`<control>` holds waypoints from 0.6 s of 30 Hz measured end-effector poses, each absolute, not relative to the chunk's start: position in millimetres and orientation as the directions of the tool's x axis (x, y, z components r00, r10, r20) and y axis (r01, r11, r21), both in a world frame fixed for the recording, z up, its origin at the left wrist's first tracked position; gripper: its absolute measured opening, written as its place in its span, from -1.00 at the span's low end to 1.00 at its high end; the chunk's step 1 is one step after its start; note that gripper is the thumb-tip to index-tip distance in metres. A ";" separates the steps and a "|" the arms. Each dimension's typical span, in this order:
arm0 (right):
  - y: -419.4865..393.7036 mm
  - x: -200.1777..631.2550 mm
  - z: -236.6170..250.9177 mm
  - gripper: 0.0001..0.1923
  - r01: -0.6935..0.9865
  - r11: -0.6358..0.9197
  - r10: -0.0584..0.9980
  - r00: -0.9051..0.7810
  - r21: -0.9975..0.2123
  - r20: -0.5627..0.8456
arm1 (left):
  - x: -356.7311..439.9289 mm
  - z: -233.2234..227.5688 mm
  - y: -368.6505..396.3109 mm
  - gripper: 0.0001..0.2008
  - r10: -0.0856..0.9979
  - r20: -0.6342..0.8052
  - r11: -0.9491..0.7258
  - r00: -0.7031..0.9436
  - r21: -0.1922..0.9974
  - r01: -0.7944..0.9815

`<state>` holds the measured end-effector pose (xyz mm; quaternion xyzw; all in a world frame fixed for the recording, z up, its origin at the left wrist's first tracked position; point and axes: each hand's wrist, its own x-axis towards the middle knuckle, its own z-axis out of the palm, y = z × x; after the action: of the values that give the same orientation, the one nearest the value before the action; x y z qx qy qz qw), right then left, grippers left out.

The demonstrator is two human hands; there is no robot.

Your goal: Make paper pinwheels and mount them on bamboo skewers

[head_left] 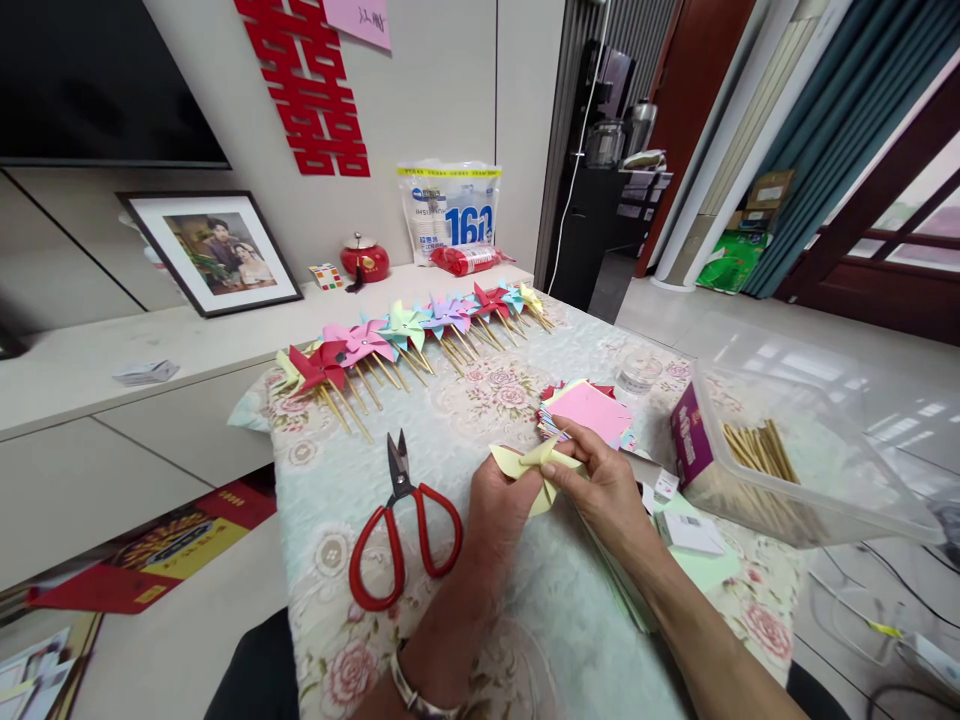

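My left hand (501, 508) and my right hand (606, 485) meet over the middle of the table and both grip a pale yellow folded paper pinwheel (534, 462). The right fingers pinch its upper right blade; the left hand holds it from below. Just behind the hands lies a stack of coloured paper squares (589, 410), pink on top. Red-handled scissors (401, 530) lie to the left of my left hand, blades pointing away.
A row of finished pinwheels on wooden sticks (409, 335) runs along the far edge of the floral tablecloth (495, 395). A clear plastic box (810, 450) with wooden sticks sits at right, a purple carton (690, 435) beside it. A low cabinet (150, 400) stands left.
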<state>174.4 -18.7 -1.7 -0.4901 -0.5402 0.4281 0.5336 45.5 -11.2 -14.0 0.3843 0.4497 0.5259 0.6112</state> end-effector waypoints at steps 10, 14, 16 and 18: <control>-19.7 175.9 -0.2 -0.56 0.162 0.137 0.986 0.075 -0.977 0.151 | 47.6 -6.4 -14.7 -0.86 0.987 -0.151 0.158 0.048 0.948 -0.277; -20.2 175.6 1.5 -0.60 0.183 0.134 0.985 0.088 -0.974 0.152 | 48.8 3.0 -16.7 -0.89 0.982 -0.188 0.191 0.037 0.940 -0.282; -20.5 175.7 1.3 -0.61 0.181 0.132 0.984 0.092 -0.975 0.151 | 49.0 4.3 -16.7 -0.89 0.982 -0.188 0.190 0.032 0.943 -0.274; -20.9 175.8 1.1 -0.61 0.180 0.129 0.984 0.097 -0.975 0.148 | 49.1 3.5 -16.5 -0.89 0.983 -0.184 0.183 0.021 0.949 -0.257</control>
<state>175.8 -20.9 1.1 -0.5323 -0.5471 0.3904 0.5148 49.1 -16.5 3.5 0.3812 0.4759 0.5131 0.6041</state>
